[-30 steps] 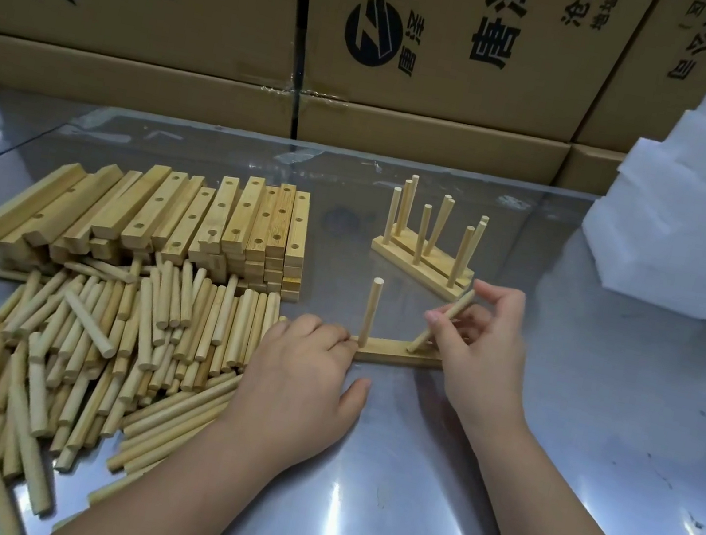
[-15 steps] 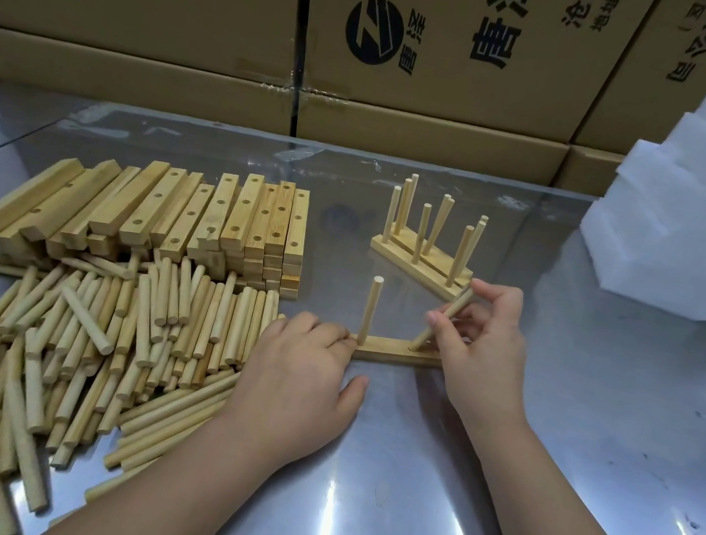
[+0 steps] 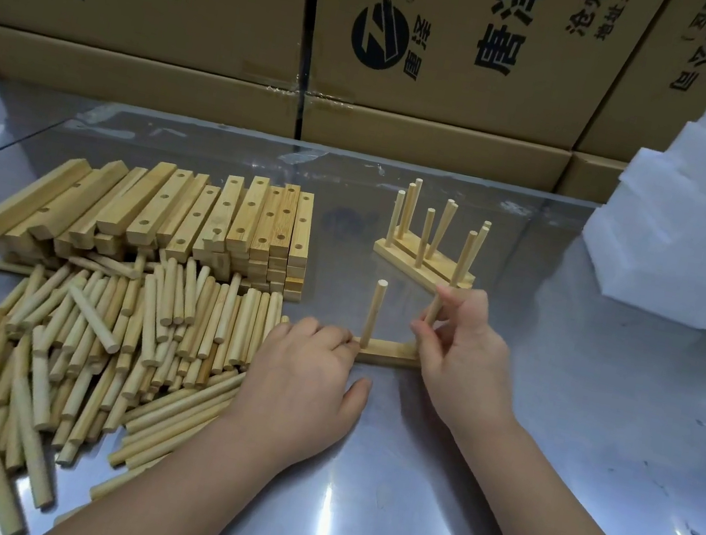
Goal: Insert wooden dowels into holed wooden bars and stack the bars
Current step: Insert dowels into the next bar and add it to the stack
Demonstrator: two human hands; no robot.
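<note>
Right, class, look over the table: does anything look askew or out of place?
Yes. On the finished bars at the back, several dowels lean at different angles instead of standing straight. The dowel pinched by the right hand also tilts, unlike the upright dowel beside it.

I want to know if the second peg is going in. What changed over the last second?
The right hand tipped the dowel it pinches from a clear lean to closer to upright over the right end of the bar. Nothing was taken hold of or let go. The left hand still holds down the bar's left end. The first dowel, the finished bars and the loose dowels stayed put.
</note>
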